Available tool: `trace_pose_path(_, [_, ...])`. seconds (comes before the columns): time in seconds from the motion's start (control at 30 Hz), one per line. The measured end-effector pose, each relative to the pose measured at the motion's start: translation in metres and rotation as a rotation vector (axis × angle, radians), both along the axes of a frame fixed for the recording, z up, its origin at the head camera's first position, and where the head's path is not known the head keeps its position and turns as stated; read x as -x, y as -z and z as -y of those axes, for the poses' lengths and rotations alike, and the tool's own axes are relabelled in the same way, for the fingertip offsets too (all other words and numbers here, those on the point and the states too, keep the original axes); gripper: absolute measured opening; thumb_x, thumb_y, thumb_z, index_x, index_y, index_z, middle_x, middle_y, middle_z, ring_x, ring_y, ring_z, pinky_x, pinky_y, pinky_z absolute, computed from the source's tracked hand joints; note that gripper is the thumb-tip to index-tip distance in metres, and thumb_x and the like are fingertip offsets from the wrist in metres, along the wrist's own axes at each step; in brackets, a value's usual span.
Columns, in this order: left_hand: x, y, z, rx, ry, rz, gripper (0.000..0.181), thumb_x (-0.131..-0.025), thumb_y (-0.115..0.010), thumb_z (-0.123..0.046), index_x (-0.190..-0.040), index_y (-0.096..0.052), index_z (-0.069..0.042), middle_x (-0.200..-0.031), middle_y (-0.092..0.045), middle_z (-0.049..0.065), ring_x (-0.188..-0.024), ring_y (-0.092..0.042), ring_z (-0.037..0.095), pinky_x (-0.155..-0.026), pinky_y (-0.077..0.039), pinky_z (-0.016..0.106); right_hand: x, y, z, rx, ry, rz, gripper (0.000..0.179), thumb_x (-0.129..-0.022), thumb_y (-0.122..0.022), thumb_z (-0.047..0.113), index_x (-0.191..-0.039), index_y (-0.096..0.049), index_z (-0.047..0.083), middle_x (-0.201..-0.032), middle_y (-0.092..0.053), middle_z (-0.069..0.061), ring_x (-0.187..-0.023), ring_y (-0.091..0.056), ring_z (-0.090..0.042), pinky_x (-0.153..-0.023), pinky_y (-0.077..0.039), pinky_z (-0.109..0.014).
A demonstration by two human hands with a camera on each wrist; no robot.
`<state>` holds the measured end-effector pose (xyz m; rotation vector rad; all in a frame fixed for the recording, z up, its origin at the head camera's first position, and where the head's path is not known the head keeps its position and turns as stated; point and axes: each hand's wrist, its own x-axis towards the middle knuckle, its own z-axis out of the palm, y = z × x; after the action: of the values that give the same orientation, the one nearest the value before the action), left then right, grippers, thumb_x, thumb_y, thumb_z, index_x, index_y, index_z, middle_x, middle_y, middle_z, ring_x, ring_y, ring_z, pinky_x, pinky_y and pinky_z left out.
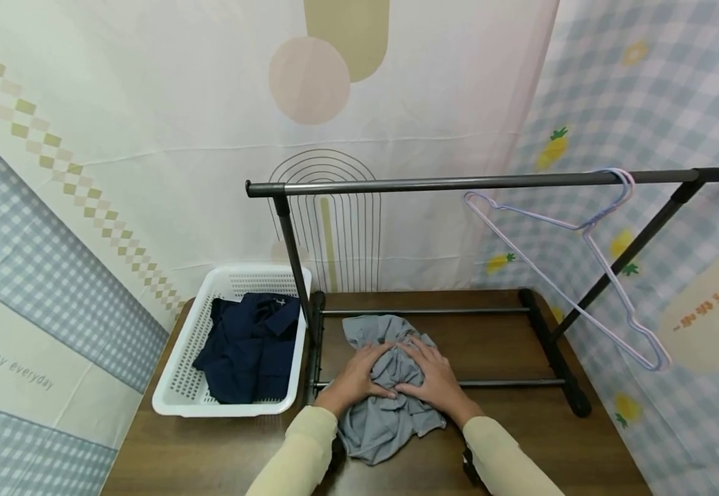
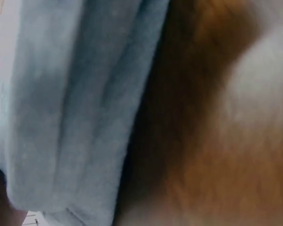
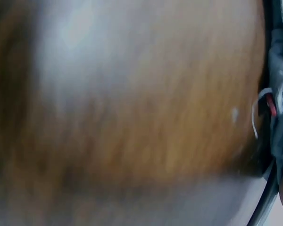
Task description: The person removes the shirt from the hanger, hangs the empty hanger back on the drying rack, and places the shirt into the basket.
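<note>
A crumpled grey garment (image 1: 390, 406) lies bunched on the table, partly over the lower bars of a clothes rack. My left hand (image 1: 359, 375) grips its left side, and my right hand (image 1: 434, 375) grips the right side, thumbs nearly meeting over the cloth. Folds of the grey garment (image 2: 75, 103) fill the left part of the left wrist view. At the right edge of the right wrist view, a bit of the garment (image 3: 280, 70) shows with a small white and red detail. Both wrist views are blurred, and the fingertips are partly lost in the folds.
A white basket (image 1: 170, 375) holding dark navy clothing (image 1: 251, 351) stands on the left of the wooden table (image 1: 223, 455). Behind my hands, a black clothes rack (image 1: 409, 184) spans the table. One light purple hanger (image 1: 620, 289) hangs from its right end.
</note>
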<state>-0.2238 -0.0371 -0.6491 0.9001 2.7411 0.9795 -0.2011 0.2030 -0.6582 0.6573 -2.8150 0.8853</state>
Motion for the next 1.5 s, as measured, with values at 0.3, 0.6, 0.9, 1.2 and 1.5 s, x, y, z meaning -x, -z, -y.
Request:
trace_pose_path(0.3, [0.000, -0.004, 0.005, -0.013, -0.008, 0.033, 0.085, -0.082, -0.086, -0.043, -0.155, -0.047, -0.024, -0.158, -0.050, 0.004, -0.150, -0.039, 0.038, -0.115, -0.041, 0.058, 0.000, 0.001, -0.002, -0.016, -0.003, -0.054, 0.076, -0.084, -0.084, 0.048, -0.150, -0.054, 0.029, -0.161, -0.044, -0.007, -0.137, -0.049, -0.044, -0.098, -0.042, -0.074])
trace_pose_path(0.6, [-0.001, -0.006, 0.008, -0.100, -0.032, 0.040, 0.074, -0.088, -0.082, -0.038, -0.153, -0.050, -0.021, -0.155, -0.053, 0.006, -0.145, -0.047, 0.033, -0.115, -0.043, 0.053, -0.002, 0.002, 0.001, 0.001, 0.037, -0.112, 0.076, -0.082, -0.086, 0.045, -0.148, -0.057, 0.022, -0.154, -0.052, -0.013, -0.138, -0.051, -0.043, -0.107, -0.043, -0.069])
trace_pose_path(0.9, [0.000, -0.005, 0.006, -0.147, -0.033, 0.030, 0.068, -0.091, -0.079, -0.035, -0.151, -0.052, -0.020, -0.151, -0.057, 0.005, -0.139, -0.055, 0.026, -0.112, -0.047, 0.048, -0.004, 0.007, 0.003, 0.040, 0.046, -0.227, 0.074, -0.077, -0.092, 0.033, -0.143, -0.062, 0.018, -0.144, -0.059, -0.018, -0.130, -0.058, -0.044, -0.098, -0.051, -0.065])
trace_pose_path(1.2, [0.001, -0.001, 0.001, -0.180, -0.071, -0.009, 0.062, -0.090, -0.080, -0.027, -0.147, -0.057, -0.018, -0.146, -0.061, 0.007, -0.134, -0.059, 0.027, -0.108, -0.051, 0.045, 0.000, 0.009, 0.004, 0.090, -0.002, -0.412, 0.073, -0.069, -0.097, 0.023, -0.135, -0.067, 0.012, -0.128, -0.065, -0.017, -0.111, -0.068, -0.033, -0.084, -0.060, -0.047])
trace_pose_path(1.5, [-0.001, -0.008, -0.001, -0.264, -0.137, 0.000, 0.058, -0.090, -0.081, -0.024, -0.144, -0.060, -0.019, -0.142, -0.065, 0.007, -0.128, -0.064, 0.028, -0.104, -0.054, 0.046, 0.007, -0.008, 0.003, 0.180, -0.028, -0.340, 0.069, -0.071, -0.096, 0.017, -0.133, -0.068, 0.011, -0.125, -0.066, -0.013, -0.110, -0.069, -0.030, -0.083, -0.061, -0.044])
